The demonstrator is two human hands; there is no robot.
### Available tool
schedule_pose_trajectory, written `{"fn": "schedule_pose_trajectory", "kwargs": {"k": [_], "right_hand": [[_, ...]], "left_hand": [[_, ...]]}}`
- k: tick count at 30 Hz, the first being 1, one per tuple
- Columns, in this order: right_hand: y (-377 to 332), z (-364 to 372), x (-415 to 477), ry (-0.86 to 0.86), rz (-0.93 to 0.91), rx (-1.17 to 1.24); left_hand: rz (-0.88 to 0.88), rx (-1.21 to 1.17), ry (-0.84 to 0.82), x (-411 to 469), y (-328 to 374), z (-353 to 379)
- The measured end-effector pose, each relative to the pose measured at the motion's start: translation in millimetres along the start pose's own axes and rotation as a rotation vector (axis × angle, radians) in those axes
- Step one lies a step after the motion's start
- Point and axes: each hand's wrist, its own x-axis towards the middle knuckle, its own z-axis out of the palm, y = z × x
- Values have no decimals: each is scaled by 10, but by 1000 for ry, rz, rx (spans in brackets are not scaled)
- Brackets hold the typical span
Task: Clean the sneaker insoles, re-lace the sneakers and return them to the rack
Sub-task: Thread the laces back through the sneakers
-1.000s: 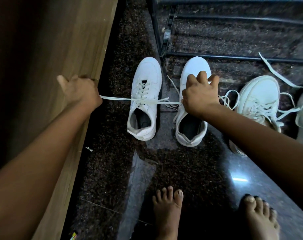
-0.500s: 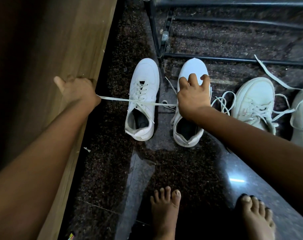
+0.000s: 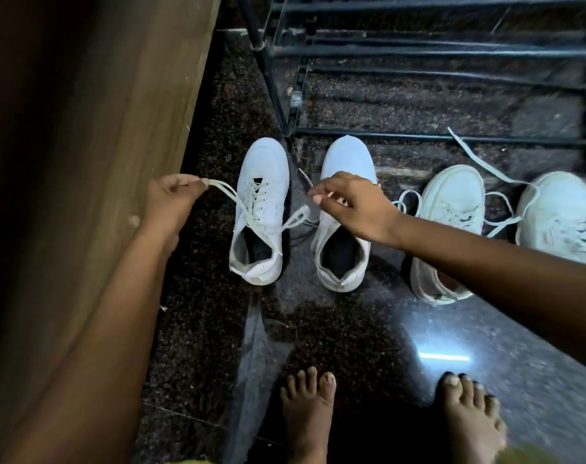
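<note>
Two white sneakers stand side by side on the dark floor, toes toward the rack. The left sneaker (image 3: 261, 209) is laced, and its white lace (image 3: 233, 200) runs out to both sides. My left hand (image 3: 171, 199) pinches a loop of that lace left of the shoe. My right hand (image 3: 355, 202) hovers over the right sneaker (image 3: 343, 259) and pinches the other lace end between thumb and fingers. The right sneaker's tongue area is hidden under my right hand. Dark insoles show inside both shoes.
A black metal shoe rack (image 3: 418, 51) stands behind the shoes. A second pair of white sneakers (image 3: 452, 209) with loose laces sits at the right. A wooden panel (image 3: 117, 112) runs along the left. My bare feet (image 3: 308, 413) are at the bottom.
The lace was pulled taut between my hands; now it hangs slacker. My right hand has lifted off the right sneaker and pinches the lace end. My left hand has turned, holding a loop.
</note>
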Motion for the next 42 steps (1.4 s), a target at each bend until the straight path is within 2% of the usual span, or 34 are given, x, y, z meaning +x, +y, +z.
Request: {"fn": "schedule_pose_trajectory", "kwargs": {"k": [2, 4, 7, 9, 12, 20, 26, 29, 32, 34, 36, 40, 42], "right_hand": [[86, -97, -87, 87, -1, 107], [202, -180, -201, 255, 59, 229], [425, -187, -373, 440, 185, 323], [545, -123, -487, 455, 271, 292], [607, 10, -588, 414, 337, 215], [503, 172, -504, 89, 243, 89], [567, 187, -506, 126, 272, 91], [587, 161, -562, 170, 232, 33], [572, 92, -601, 257, 158, 63], [529, 66, -603, 322, 73, 176], [457, 64, -576, 393, 50, 367], [260, -54, -452, 439, 160, 1039], [192, -156, -402, 450, 205, 1236]], "left_hand": [[23, -138, 40, -215, 11, 189], [102, -83, 38, -438, 41, 329], [298, 93, -128, -689, 7, 500], [387, 219, -254, -815, -17, 635], [447, 387, -352, -858, -63, 865], [350, 462, -538, -609, -58, 1517], [260, 531, -434, -594, -183, 1578], [229, 573, -448, -615, -189, 1523], [100, 548, -497, -638, -123, 1431], [50, 504, -527, -646, -85, 1370], [84, 493, -519, -616, -37, 1304], [255, 531, -423, -622, 190, 1079], [341, 571, -373, -680, 360, 962]]}}
